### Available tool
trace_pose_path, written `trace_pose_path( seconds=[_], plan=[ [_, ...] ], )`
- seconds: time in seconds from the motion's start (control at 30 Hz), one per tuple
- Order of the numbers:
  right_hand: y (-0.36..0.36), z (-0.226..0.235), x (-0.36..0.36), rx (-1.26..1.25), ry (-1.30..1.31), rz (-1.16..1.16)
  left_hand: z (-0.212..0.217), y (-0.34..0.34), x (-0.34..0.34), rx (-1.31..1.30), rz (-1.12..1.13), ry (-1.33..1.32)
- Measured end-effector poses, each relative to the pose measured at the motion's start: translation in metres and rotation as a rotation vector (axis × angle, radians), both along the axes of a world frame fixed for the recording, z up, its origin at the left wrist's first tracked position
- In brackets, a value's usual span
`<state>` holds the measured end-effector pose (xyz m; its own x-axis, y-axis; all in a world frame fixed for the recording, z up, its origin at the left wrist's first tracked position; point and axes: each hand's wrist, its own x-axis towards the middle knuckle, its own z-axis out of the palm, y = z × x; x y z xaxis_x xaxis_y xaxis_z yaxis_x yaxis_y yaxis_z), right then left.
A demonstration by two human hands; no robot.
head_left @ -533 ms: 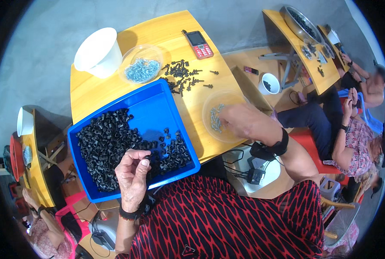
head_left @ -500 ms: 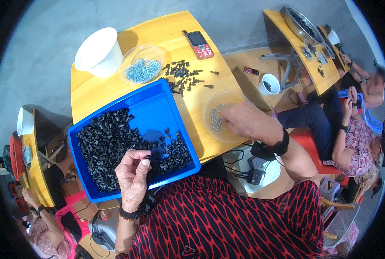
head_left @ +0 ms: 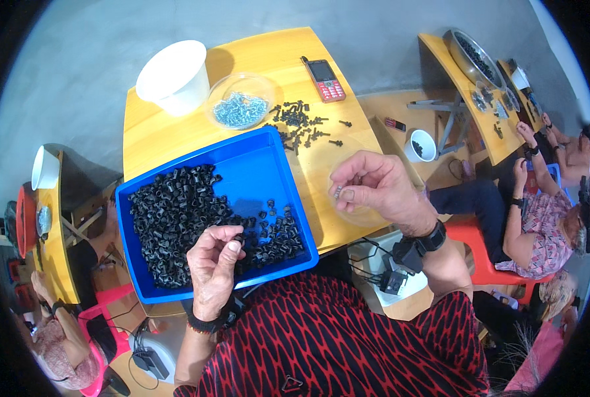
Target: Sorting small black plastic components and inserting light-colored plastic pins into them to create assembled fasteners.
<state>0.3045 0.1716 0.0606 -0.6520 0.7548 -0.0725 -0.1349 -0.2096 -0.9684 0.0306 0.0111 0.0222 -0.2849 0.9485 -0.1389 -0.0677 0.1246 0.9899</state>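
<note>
My left hand (head_left: 214, 270) pinches a small black plastic clip (head_left: 241, 242) between thumb and fingertips, above the near part of the blue tray (head_left: 316, 228). Loose black clips (head_left: 166, 228) of the same sort heap up in the tray. Over the clear round dish (head_left: 335, 165) at the table's right edge, my right hand (head_left: 381, 192) is curled, with a small silver screw (head_left: 338, 191) showing at its fingertips. Whether more screws sit in its palm is hidden. Black clips with screws in them (head_left: 298, 119) lie scattered beyond the tray.
A clear dish of silver screws (head_left: 240, 109), a white bucket (head_left: 174, 76) and a red-and-black phone (head_left: 325, 79) stand on the yellow table (head_left: 136, 139). On the floor at right is a white cup (head_left: 421, 145). Other people sit at tables on both sides.
My right hand has risen out of the screw dish and turned, a screw now showing at its fingertips. The left hand keeps its pinch over the tray. The whole view has shifted slightly.
</note>
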Motion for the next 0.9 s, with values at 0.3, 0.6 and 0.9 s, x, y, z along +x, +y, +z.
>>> trace_pose_path(
  seconds=[0.3, 0.6, 0.9],
  plan=[
    [-0.005, -0.004, -0.016, 0.035, 0.035, 0.024, 0.0, -0.002, -0.001, 0.019, 0.002, -0.037],
    [-0.005, -0.007, -0.026, 0.019, 0.07, 0.044, 0.0, -0.002, -0.002, 0.014, -0.011, -0.04],
    [-0.007, -0.02, -0.035, -0.033, 0.192, 0.053, -0.001, -0.002, -0.003, 0.028, -0.029, -0.029]
  ],
)
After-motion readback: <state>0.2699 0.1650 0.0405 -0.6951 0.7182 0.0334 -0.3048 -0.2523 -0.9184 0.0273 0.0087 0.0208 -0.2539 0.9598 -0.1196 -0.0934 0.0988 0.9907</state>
